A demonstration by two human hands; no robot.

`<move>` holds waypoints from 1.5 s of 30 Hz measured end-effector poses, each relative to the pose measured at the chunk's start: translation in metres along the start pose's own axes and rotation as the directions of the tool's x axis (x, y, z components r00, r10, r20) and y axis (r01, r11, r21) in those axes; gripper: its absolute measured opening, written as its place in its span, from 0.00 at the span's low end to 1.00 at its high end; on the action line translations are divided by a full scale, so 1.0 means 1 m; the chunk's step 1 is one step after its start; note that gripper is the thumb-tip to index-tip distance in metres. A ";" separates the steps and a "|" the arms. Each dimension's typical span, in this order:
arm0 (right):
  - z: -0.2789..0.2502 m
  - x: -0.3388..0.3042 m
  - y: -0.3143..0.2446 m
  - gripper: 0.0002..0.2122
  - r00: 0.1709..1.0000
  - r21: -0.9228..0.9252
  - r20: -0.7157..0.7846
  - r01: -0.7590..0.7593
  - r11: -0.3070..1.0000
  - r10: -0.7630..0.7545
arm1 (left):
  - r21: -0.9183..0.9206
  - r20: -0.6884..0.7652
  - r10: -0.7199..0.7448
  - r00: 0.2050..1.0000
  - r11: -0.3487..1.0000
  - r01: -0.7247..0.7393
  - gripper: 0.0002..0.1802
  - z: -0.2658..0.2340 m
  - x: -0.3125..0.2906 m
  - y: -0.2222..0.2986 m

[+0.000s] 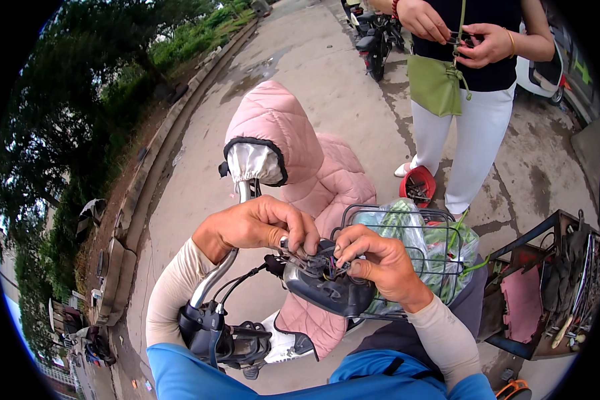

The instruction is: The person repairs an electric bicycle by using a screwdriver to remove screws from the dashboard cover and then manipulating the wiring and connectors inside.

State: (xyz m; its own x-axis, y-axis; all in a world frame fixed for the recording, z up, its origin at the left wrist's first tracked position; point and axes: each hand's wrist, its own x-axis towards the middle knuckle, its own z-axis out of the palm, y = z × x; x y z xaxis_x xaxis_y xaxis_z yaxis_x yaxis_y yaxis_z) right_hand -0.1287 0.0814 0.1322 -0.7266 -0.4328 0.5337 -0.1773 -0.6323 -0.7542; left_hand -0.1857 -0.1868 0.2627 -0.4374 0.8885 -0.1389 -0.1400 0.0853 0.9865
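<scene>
Both hands meet over a dark, rounded plastic housing on the front of a two-wheeler, with thin coloured wires showing in its opened top. My left hand reaches in from the left, fingers bent and pinched at the wires' near side; what lies between its fingertips is hidden. From the other side my right hand pinches at the wire bundle with thumb and forefinger. A curved silver handlebar passes under my left arm, with black cables leading to the housing.
A black wire basket holds bagged greens. A pink quilted cover drapes the handlebar's far end. A person with a green bag stands ahead, near a red bucket. A metal tool cart stands right; a kerb runs left.
</scene>
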 end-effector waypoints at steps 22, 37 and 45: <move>0.002 -0.008 -0.002 0.06 0.997 -0.126 -0.073 -0.047 0.991 0.039 | 0.131 -0.014 -0.046 0.999 0.990 0.048 0.04 0.001 0.003 -0.002; -0.009 -0.013 0.010 0.07 0.991 -0.285 -0.128 -0.083 0.955 0.048 | 0.261 -0.101 -0.076 0.992 0.960 0.100 0.06 0.018 0.011 0.005; -0.010 -0.014 0.016 0.06 0.991 -0.375 -0.128 -0.074 0.924 0.028 | 0.322 -0.094 -0.079 0.992 0.941 0.105 0.07 0.016 0.008 0.003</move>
State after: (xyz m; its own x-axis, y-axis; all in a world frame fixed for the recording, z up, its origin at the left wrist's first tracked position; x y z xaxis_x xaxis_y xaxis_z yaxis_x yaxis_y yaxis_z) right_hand -0.1280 0.0844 0.1088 -0.8100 -0.3649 0.4591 -0.3588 -0.3109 -0.8801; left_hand -0.1753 -0.1718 0.2661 -0.5064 0.8327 -0.2239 0.1083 0.3191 0.9415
